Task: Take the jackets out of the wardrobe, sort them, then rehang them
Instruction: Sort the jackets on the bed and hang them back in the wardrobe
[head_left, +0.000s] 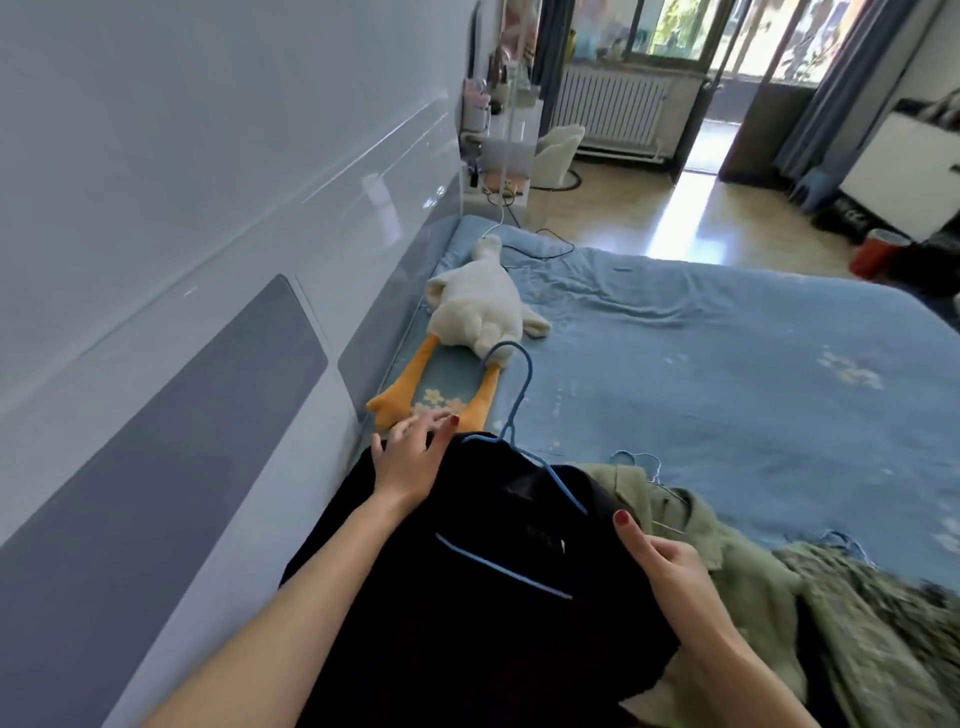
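Left fingers (415, 423) spread flat on black jacket (467, 597) collar edge; my right hand (660, 558) pinches its shoulder. Jacket, blue hanger (524, 395) inside, lies on blue bed (727, 364); green jacket (727, 561) beside, toy goose (483, 306) beyond.

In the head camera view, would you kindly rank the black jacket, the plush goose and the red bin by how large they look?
1. black jacket, by far the largest, though it lies nearest the camera.
2. plush goose.
3. red bin, smallest; it stands far off and partly hidden, so its true size is unsure.
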